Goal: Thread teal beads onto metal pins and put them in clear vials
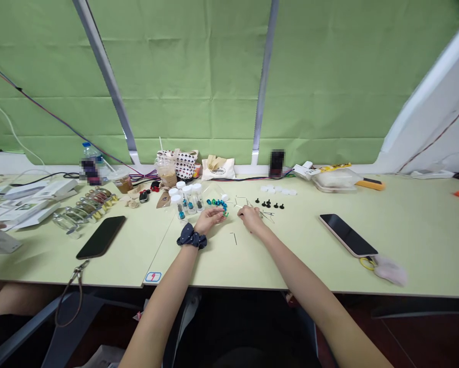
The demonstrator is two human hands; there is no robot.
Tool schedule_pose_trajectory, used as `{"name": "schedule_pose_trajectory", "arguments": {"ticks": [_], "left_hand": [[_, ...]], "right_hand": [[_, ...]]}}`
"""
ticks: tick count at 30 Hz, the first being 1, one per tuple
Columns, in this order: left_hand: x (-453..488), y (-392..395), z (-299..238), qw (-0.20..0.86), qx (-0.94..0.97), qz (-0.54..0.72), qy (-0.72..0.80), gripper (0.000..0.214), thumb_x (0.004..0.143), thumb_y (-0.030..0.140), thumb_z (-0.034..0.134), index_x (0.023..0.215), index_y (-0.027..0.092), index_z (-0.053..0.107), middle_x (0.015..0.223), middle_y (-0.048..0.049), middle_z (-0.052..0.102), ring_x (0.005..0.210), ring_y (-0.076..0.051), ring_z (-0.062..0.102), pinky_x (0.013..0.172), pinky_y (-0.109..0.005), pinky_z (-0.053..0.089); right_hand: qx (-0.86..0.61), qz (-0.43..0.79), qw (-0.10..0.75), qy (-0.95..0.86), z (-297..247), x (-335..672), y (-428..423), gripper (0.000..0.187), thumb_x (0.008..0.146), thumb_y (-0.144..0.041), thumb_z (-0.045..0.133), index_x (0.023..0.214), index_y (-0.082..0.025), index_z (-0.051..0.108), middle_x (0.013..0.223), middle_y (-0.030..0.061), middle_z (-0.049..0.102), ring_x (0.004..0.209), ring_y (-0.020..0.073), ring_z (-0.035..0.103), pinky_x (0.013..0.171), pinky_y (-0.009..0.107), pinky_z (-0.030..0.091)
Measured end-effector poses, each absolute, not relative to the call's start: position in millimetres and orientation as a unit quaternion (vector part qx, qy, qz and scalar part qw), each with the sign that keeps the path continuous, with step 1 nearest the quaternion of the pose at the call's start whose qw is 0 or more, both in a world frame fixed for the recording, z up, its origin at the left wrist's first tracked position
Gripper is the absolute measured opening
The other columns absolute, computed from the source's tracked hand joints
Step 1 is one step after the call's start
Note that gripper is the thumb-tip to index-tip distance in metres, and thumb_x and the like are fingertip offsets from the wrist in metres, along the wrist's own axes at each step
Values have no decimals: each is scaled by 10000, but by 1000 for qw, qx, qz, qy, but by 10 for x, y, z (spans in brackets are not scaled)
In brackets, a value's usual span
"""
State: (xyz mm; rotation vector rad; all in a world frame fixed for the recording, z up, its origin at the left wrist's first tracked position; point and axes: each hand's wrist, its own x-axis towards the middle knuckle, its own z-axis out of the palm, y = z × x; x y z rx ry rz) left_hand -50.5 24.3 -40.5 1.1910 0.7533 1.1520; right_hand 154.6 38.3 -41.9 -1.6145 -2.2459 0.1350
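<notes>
Head view: pinching a small green piece point(225, 214) at the fingertips of the left hand point(210, 218), thumb and fingers together, over the middle of the pale table point(291, 260). Curling the fingers of the right hand point(250, 218) in close, beside thin metal rods point(268, 214); cannot tell whether clamped on one or merely touching. Just beyond the left fingertips, in a loose cluster, blue and green beads point(217, 203). Between the two forearms, lying by itself, a thin dark rod point(235, 239). Around the left wrist, a dark dotted scrunchie point(191, 236).

Farther out, standing left of the beads, clear jars point(190, 198) with white lids, some holding blue pieces. Beyond the right hand, scattered black knobs point(268, 204), with white caps point(279, 190) behind. At the table's front edge, left of the left forearm, a sticker point(153, 276) reading "9", in red within a blue outline.

Toward the back, a cream pouch point(218, 168) bearing dark lettering in an oval, too small to read surely; near it, a patterned bag point(181, 162) and a drink cup point(166, 173). Well to the right, a pale-edged phone point(348, 235); well to the left, a dark phone point(101, 237) and boxes point(33, 202) with illegible print.
</notes>
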Motion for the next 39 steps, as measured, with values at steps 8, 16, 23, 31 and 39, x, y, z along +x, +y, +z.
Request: {"name": "schedule_pose_trajectory", "arguments": {"ticks": [8, 16, 23, 31, 39], "left_hand": [[-496, 232, -384, 615, 515, 498, 329, 376, 601, 305, 785, 914, 126, 678, 860, -82, 699, 772, -183, 652, 756, -323, 479], [-480, 208, -340, 632, 493, 511, 310, 359, 586, 309, 792, 868, 118, 678, 849, -70, 695, 754, -189, 666, 808, -370, 485], [-475, 179, -300, 630, 492, 515, 310, 353, 606, 296, 784, 887, 114, 672, 842, -72, 694, 751, -180, 667, 818, -361, 483], [-486, 206, -341, 629, 503, 507, 307, 353, 619, 298, 774, 898, 111, 665, 857, -83, 698, 764, -186, 667, 799, -351, 488], [-503, 227, -362, 608, 526, 516, 294, 347, 610, 286, 775, 899, 132, 662, 963, -83, 682, 792, -180, 654, 783, -335, 494]], "right_hand": [[-478, 152, 380, -777, -276, 1455, 216, 137, 829, -128, 447, 839, -200, 564, 802, 10, 651, 745, 143, 573, 784, 296, 375], [-401, 339, 499, -690, -316, 1394, 214, 169, 765, -310, 538, 894, -200, 524, 866, 25, 609, 600, 114, 573, 589, 254, 452], [-380, 385, 470, -697, -282, 1369, 131, 163, 716, -303, 608, 821, -184, 572, 728, 4, 610, 588, 124, 577, 564, 253, 465], [-370, 391, 481, -692, -261, 1350, 101, 173, 688, -311, 648, 782, -186, 575, 703, 0, 614, 573, 128, 592, 563, 267, 496], [-354, 488, 516, -609, -293, 1310, 103, 304, 685, -436, 660, 798, -194, 514, 632, -30, 597, 520, 133, 627, 526, 284, 539]]}}
